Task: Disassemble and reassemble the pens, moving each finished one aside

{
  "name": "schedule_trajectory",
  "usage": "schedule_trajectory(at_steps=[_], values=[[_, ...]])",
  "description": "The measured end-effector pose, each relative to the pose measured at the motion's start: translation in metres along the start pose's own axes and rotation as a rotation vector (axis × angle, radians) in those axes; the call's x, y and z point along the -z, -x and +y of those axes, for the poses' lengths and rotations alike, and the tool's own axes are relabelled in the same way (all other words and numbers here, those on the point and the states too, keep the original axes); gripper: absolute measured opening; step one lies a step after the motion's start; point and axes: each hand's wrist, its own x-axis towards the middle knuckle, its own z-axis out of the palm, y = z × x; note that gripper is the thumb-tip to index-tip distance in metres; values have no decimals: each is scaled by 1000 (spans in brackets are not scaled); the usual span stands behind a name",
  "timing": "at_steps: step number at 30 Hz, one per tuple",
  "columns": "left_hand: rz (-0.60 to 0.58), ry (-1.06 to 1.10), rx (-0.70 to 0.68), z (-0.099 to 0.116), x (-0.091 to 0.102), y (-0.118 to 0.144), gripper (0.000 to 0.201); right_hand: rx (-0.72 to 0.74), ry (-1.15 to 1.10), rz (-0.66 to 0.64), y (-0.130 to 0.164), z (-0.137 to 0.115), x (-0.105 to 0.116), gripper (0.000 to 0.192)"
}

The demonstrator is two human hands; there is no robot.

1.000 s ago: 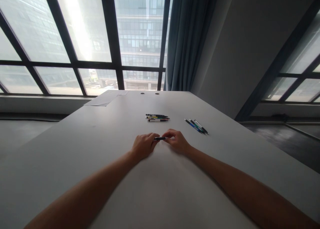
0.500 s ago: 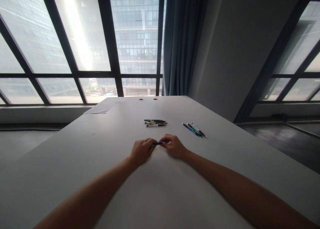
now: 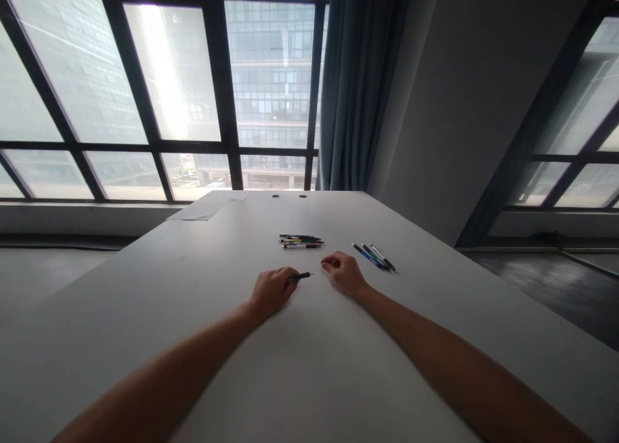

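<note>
My left hand (image 3: 274, 288) is closed around a black pen (image 3: 303, 276), whose thin pale tip points right. Across a small gap from that tip is my right hand (image 3: 342, 272), with thumb and index finger pinched together. A small dark bit shows at the pinch, too little to name. Beyond my hands lies a bunch of pens (image 3: 300, 241), side by side and pointing right, with black, yellow and red parts. To the right of my right hand, blue, green and white pens (image 3: 374, 257) lie slanted.
All of this is on a long white table (image 3: 271, 378). White paper sheets (image 3: 200, 207) lie at its far left edge. Two dark round holes (image 3: 302, 196) mark the far end. Beyond stand windows and a blue curtain (image 3: 351, 95).
My right hand has drawn away from the pen, to the right and slightly up. My left hand keeps its hold, and the pen's thin tip now shows. The view has tilted slightly.
</note>
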Motion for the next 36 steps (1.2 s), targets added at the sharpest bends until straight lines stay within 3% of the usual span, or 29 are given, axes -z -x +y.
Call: schedule_trajectory(at_steps=[5,13,17,23,25,28,32,36], values=[[-27,-5,35,1,1,-1,19,-165,275,78,-14,29,14,15],[-51,-6,53,3,2,-2,20,-169,499,49,-13,29,13,18],[-48,-10,51,3,1,-2,20,-156,485,65,-12,31,13,18],[-46,-10,55,2,1,-1,19,-292,332,143,-15,39,15,24],[-46,-7,61,3,2,-1,19,-199,290,204,-15,37,16,26],[-44,1,68,5,3,-1,20,96,224,227,-8,20,14,26],[-23,22,46,4,2,0,20,341,115,35,12,-14,-1,19],[0,47,15,1,1,1,20,333,-3,-154,29,-40,-16,16]])
